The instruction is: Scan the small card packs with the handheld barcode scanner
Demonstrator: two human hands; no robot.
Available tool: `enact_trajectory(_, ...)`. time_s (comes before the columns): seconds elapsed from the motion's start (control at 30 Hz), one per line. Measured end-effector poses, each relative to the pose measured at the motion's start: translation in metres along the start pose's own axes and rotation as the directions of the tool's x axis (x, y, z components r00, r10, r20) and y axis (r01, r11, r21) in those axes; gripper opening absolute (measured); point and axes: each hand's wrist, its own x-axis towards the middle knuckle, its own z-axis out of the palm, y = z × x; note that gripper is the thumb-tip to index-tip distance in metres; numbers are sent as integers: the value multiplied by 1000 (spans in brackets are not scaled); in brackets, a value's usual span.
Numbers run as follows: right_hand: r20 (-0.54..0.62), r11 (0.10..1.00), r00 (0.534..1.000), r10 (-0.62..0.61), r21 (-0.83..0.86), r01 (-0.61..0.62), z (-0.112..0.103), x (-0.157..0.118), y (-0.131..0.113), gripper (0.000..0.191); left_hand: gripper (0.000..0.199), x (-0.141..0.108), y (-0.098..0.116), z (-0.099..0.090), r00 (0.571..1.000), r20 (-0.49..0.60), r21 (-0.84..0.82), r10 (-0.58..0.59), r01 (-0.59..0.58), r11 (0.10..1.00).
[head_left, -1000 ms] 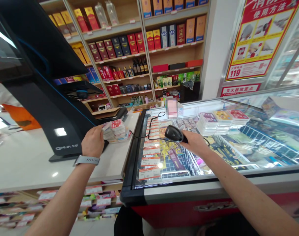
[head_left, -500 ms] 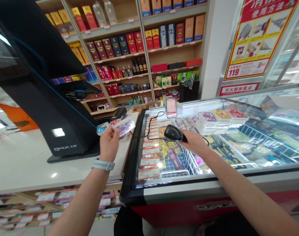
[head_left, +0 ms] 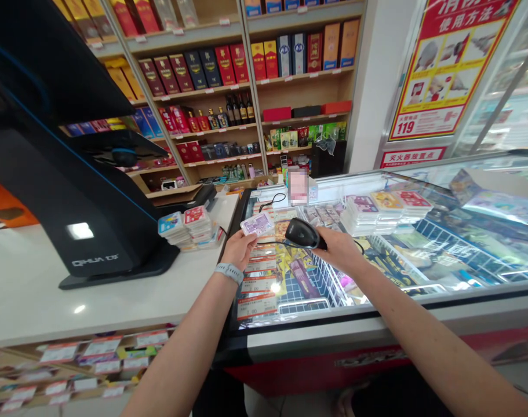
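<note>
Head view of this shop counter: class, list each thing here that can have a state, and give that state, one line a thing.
left hand, raised, holding a packet
flat packet, held up above the freezer
right hand, gripping the scanner
black handheld barcode scanner, held off the surfaces, cable attached
glass freezer lid, shut
packet stacks on the counter, piled
packet stacks on the lid, piled

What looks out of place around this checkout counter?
The black cable of the barcode scanner lies looped across the freezer's glass lid, straying over the price labels rather than tucked aside.

place: convenience shop | boxed liquor shelves (head_left: 296, 92) | checkout counter (head_left: 94, 307) | chest freezer (head_left: 333, 339)
</note>
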Motion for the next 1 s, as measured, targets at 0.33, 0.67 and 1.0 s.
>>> enact_trajectory(0.33, -69, 994, 997, -28, 104, 35, -4, 0, 1, 28, 18, 23, 2, 9, 975, -167, -143, -145, 122, 982)
enact_trajectory(0.67, -70, 995, 998, -2, 99, 9, -3, 0, 3, 30, 40, 17, -10, 19, 979, 72, -225, -191, 202, 953)
enact_trajectory(1.0, -70, 995, 997, -10, 102, 17, -6, 0, 0, 29, 32, 11, -14, 13, 987, 159, -56, -5, 14, 998)
